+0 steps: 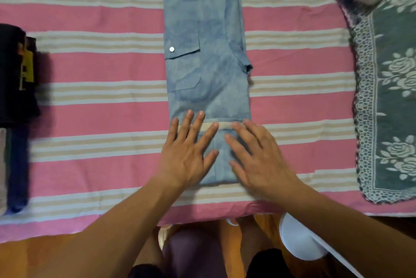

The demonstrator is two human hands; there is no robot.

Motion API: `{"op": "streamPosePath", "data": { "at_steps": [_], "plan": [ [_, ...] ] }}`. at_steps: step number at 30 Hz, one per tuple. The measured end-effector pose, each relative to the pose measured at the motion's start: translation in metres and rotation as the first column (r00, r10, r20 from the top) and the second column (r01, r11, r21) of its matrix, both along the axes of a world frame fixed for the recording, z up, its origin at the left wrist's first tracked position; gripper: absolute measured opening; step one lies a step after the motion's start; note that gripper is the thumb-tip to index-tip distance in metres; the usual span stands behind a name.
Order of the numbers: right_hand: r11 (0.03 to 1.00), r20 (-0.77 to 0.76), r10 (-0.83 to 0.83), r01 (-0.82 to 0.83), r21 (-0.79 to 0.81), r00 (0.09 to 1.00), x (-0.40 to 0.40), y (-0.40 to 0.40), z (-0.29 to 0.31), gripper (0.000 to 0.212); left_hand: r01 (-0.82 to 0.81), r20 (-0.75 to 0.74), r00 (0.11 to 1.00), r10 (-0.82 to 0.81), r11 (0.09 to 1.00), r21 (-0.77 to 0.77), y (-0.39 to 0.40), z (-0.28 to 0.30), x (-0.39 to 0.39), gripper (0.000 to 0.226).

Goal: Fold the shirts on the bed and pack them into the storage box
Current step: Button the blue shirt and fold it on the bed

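Pink bedsheet with beige and white stripes [90, 70] is spread across the bed, and a pale blue denim shirt with a snap-button pocket [207, 57] is laid out in a long narrow strip, stretching away from both hands. Its near end is folded over and pressed flat by the left hand [188, 154] and right hand [258, 160], fingers spread wide, nothing gripped. Dark folded clothes [15, 75] are stacked well off to the left hand's side.

blue shirt [204, 70]: collar cut by top edge | dark clothes [15, 75]: cut left

shirt [206, 57] mid-bed [90, 120], perhaps clothes [15, 75] left
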State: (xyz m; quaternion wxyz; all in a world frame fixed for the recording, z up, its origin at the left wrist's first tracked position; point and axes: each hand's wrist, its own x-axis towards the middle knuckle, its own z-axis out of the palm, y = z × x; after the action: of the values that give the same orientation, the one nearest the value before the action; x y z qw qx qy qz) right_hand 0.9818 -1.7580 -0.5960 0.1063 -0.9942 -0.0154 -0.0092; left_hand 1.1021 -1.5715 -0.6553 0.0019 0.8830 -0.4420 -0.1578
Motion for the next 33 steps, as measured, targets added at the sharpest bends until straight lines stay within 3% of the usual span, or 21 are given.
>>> {"op": "streamPosePath", "data": {
  "at_steps": [2,4,6,8,10,14,17,21,26,30,32,33],
  "plan": [
    [0.979,-0.164,0.191,-0.199,-0.036,0.968,0.005,-0.016,-0.010,0.079,0.011,-0.009,1.000,-0.011,0.999,0.030,-0.002,-0.003,0.003,0.069],
    [0.956,-0.394,0.247,-0.289,-0.051,0.885,0.012,-0.037,-0.022,0.096,0.006,-0.044,0.999,-0.003,0.997,0.083,-0.005,-0.002,0.008,0.071],
    [0.940,-0.532,0.270,-0.339,-0.035,0.803,0.017,-0.051,-0.026,0.108,0.028,-0.124,0.992,-0.018,0.997,0.075,-0.003,0.003,0.015,0.074],
    [0.923,-0.562,0.303,-0.383,-0.028,0.770,0.021,-0.057,-0.026,0.118,0.180,-0.190,0.965,-0.180,0.984,-0.018,0.015,0.012,0.026,0.079],
    [0.893,-0.571,0.353,-0.449,-0.031,0.741,0.025,-0.061,-0.021,0.126,0.407,-0.177,0.894,-0.412,0.911,-0.063,0.046,0.019,0.040,0.089],
    [0.824,-0.578,0.455,-0.567,-0.016,0.677,0.037,-0.085,-0.018,0.133,0.594,-0.085,0.803,-0.590,0.804,0.022,0.077,0.014,0.076,0.103],
    [0.819,-0.541,0.487,-0.573,0.010,0.686,0.037,-0.093,-0.022,0.119,0.576,-0.095,0.813,-0.574,0.818,-0.009,0.071,0.006,0.085,0.100],
    [0.900,-0.423,0.420,-0.428,0.080,0.803,0.027,-0.090,-0.031,0.084,0.446,-0.070,0.888,-0.454,0.889,-0.108,0.073,-0.002,0.075,0.091],
    [0.946,-0.282,0.320,-0.289,0.145,0.905,0.022,-0.080,-0.050,0.056,0.330,-0.086,0.933,-0.349,0.926,-0.183,0.065,-0.006,0.071,0.075],
    [0.938,-0.237,0.324,-0.278,0.209,0.916,0.015,-0.077,-0.046,0.071,0.289,-0.205,0.915,-0.347,0.920,-0.264,0.072,0.013,0.070,0.076],
    [0.905,-0.247,0.367,-0.283,0.318,0.897,0.005,-0.073,-0.029,0.058,0.258,-0.302,0.888,-0.347,0.919,-0.299,0.081,0.019,0.058,0.062],
    [0.888,-0.261,0.365,-0.249,0.387,0.894,-0.001,-0.069,-0.016,0.049,0.160,-0.422,0.864,-0.274,0.945,-0.286,0.087,0.027,0.051,0.055]
  ]
}}
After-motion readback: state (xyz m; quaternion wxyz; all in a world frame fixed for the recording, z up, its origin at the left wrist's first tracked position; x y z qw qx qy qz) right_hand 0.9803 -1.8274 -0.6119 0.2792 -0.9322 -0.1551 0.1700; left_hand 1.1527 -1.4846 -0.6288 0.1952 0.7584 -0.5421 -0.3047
